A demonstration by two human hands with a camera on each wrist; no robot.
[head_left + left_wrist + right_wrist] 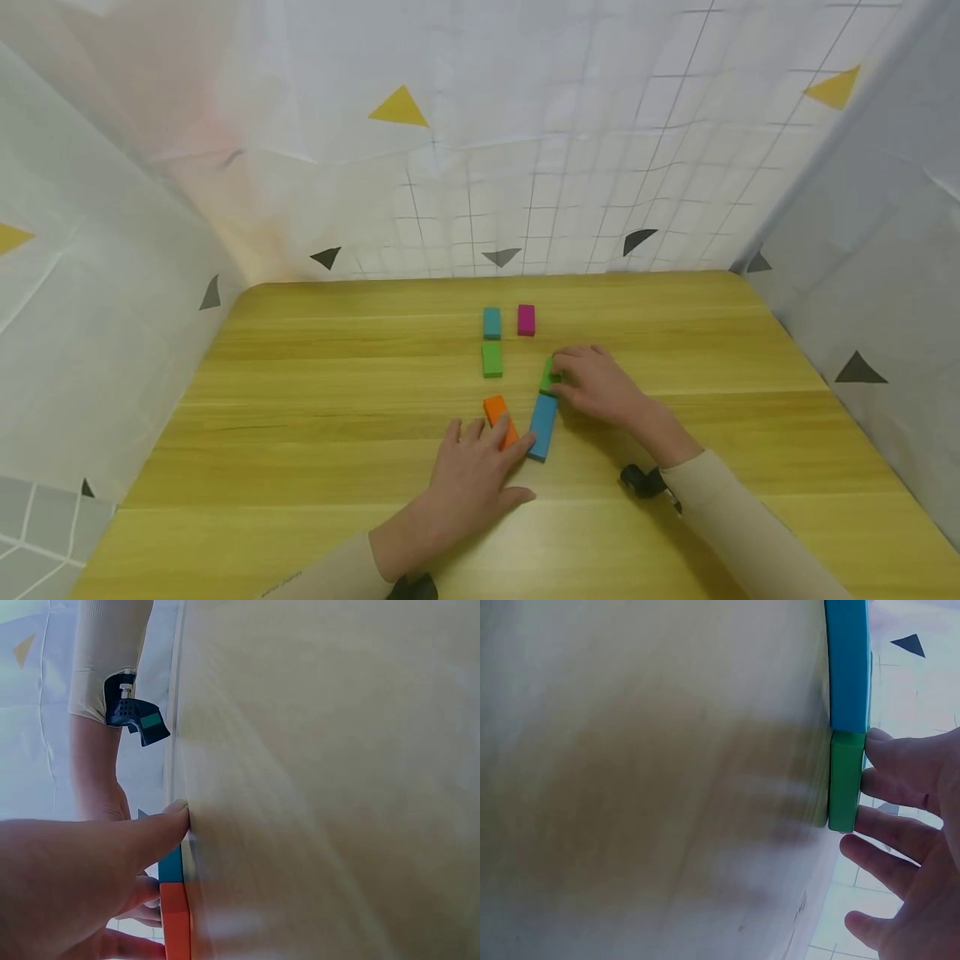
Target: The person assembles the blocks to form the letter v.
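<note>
- Nearest the person, the left hand (467, 477) extends low over the wooden counter (300, 375), fingers spread and gripping nothing.
- At 1 o'clock from that palm, beneath its fingertips, lies an orange block (495, 408), its long axis running from 11 to 5 o'clock.
- At 2 o'clock from the same palm, a blue block (543, 421) leans just past 12 o'clock, its near end at the left index fingertip; a wedge of wood, narrowing toward 6 o'clock, parts it from the orange one.
- Carrying on the blue line, a green block (844, 784) meets its far end, the two touching end to end. It sits at 9 o'clock from the right hand (597, 385), the nearer of the two hands, whose thumb and bent fingers appear to pinch it.
- Beyond, at 10 o'clock from the pinched piece, a second green block (492, 359) points to 12 o'clock.
- Farthest, a teal block (491, 322) continues that column, with a pink block (527, 320) apart at its 3 o'clock.
</note>
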